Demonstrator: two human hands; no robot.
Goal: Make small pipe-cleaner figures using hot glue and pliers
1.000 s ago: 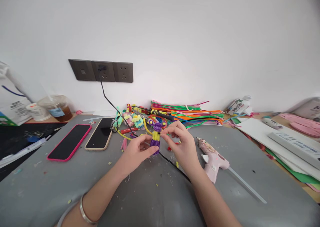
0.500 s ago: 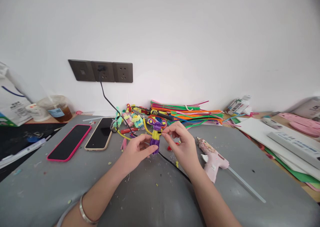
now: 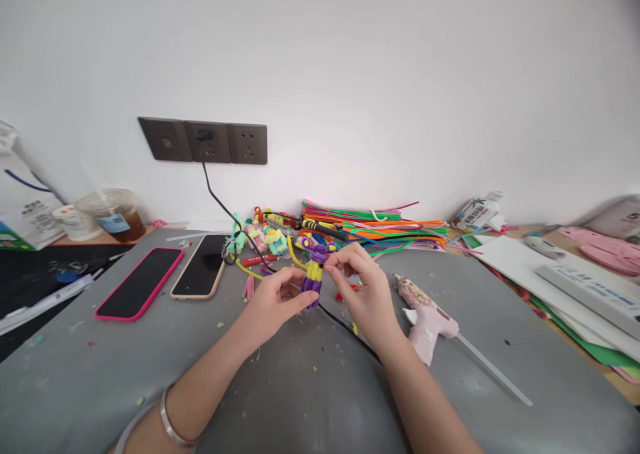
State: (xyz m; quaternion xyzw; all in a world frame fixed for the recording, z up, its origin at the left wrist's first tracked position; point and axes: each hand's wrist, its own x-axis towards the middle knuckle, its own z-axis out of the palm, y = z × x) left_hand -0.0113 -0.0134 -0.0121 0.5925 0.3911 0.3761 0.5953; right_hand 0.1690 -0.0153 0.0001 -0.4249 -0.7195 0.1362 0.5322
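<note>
Gray mat [image 3: 300,401] fills the low part of the pic, & a white wall [image 3: 400,94] fills the top. A bit below center is a doll [image 3: 314,274], purple & yellow. It's upright: its long way goes up & down, w/ the top tipped a tiny bit to the right. Can't tell if its bottom touches the mat.

L hand [image 3: 280,301] comes from the low left, thumb & fingers closed on the doll's purple bottom. R hand [image 3: 363,284] comes from the low right. Its thumb & fingertips are close tog. at the doll's right side, up by the yellow part; can't tell if they grip the doll or s.t. tiny. So the doll is btwn the 2 hands: L is nearest its bottom, R is nearest its upper right side.

Just behind, mid pic, is a pile of fuzzy bits [image 3: 275,241], w/ pliers [image 3: 325,230] & bright sticks [image 3: 395,230] to the right. Right of center, a pink glue gun [image 3: 431,324] lies just beside the R arm. Mid left are a pink phone [image 3: 140,284] & a tan phone [image 3: 200,267]. Upper left, a black cord [image 3: 220,202] hangs from the sockets [image 3: 173,139]. Far left is a cup [image 3: 117,217]; far right, white paper [image 3: 530,274].
</note>
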